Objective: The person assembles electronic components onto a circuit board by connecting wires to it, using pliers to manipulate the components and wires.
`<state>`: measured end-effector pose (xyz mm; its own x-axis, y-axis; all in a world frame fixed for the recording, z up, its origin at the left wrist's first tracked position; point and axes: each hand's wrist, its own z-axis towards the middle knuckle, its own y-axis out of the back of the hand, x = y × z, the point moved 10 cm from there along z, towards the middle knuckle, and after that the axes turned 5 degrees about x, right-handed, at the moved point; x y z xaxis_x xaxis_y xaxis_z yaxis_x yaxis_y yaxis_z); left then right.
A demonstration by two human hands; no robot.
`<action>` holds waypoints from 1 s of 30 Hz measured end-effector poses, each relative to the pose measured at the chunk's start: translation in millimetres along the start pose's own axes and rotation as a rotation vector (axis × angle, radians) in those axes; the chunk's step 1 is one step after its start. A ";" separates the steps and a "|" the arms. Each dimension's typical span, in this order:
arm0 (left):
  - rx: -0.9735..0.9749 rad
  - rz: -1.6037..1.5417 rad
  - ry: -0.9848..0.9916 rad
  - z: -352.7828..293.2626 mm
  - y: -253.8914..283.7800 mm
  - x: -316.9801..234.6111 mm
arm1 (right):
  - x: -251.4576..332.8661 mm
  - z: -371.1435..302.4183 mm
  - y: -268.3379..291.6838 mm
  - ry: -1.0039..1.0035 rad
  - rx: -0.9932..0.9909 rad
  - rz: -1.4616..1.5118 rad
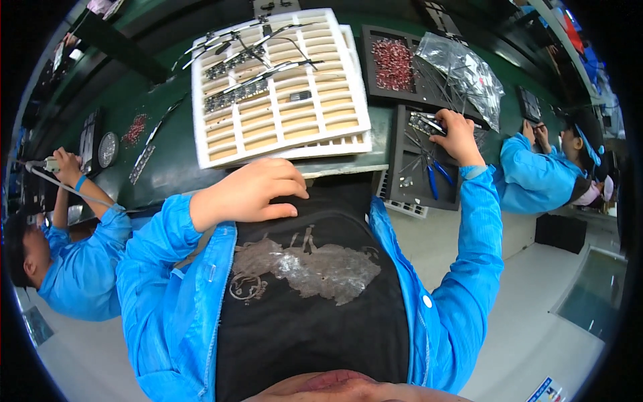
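Observation:
My left hand (251, 192) rests palm down at the table's front edge, before the white foam tray. Its fingers are loosely bent and apart, with nothing in them. At the right, my right hand (460, 139) reaches over a black tray (406, 161). Its thumb and fingertips close around the end of a small circuit board (423, 124) with a white strip; the palm hides part of it. Below it lie blue-handled pliers (433, 181) and thin dark wires. The white foam tray (203, 144) has rows of slots, with several wired circuit boards (238, 94) lying across its left side.
Behind the black tray, another tray holds small red parts (393, 64) and a clear plastic bag (462, 70). Co-workers in blue sit at the left (87, 268) and right (539, 174). Red parts (136, 127) and a circuit strip (142, 164) lie on the green tabletop (167, 181).

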<state>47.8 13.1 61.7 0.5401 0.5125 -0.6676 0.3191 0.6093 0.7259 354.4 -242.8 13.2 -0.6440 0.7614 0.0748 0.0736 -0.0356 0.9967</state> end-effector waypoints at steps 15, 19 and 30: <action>-0.318 0.015 0.075 56.8 38.1 -13.4 | 101.1 -23.1 87.3 0.255 -0.006 0.047; -0.405 0.136 0.152 80.2 58.4 -8.3 | 196.9 -32.3 95.3 0.503 0.091 0.043; -0.411 -0.584 0.686 -52.4 30.5 103.1 | 216.0 3.4 171.7 0.582 -0.226 0.556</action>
<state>72.4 116.2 6.3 -0.2253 0.2251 -0.9479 0.0268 0.9740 0.2249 230.5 -82.2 200.3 -0.8538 0.1406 0.5012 0.3824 -0.4837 0.7873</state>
